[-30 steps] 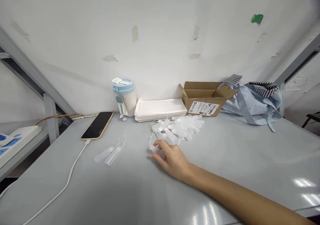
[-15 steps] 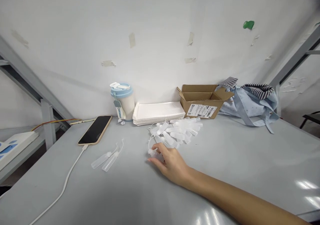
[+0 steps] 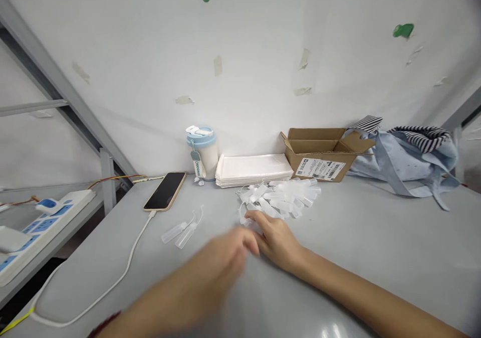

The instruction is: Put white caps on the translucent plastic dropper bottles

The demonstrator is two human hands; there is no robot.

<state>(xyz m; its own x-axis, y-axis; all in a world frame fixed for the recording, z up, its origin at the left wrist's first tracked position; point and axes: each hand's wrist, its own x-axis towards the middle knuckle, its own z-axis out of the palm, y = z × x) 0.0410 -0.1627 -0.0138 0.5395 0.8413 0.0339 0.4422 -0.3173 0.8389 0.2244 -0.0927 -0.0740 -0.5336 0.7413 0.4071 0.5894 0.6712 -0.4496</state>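
Right hand: from where I stand, I see the right hand (image 3: 278,240) resting low on the table (image 3: 356,227), with its fingers curled around one translucent tube (image 3: 253,224); how firmly they press it, I cannot tell.
Left hand: the left hand (image 3: 225,260) is blurred, with fingers bent, in front of the right thumb; whether it holds something or touches the other hand, I cannot tell.
Tube under the fingers: it lies at the near left edge of the heap of tubes (image 3: 285,196), partly covered by the hand.
Two separate tubes: these two loose tubes (image 3: 174,232) lie side by side, left of the heap and apart from it, their thin tails pointing away from the person.
White stack: the flat white stack (image 3: 255,166) is just behind the heap, between the lidded cup (image 3: 209,158) and the open carton (image 3: 347,160).
Phone: the phone (image 3: 165,191) lies screen up at left, joined to a white cable (image 3: 130,263).
Bag: a pale blue bag (image 3: 400,161) with striped cloth slumps beside the carton.
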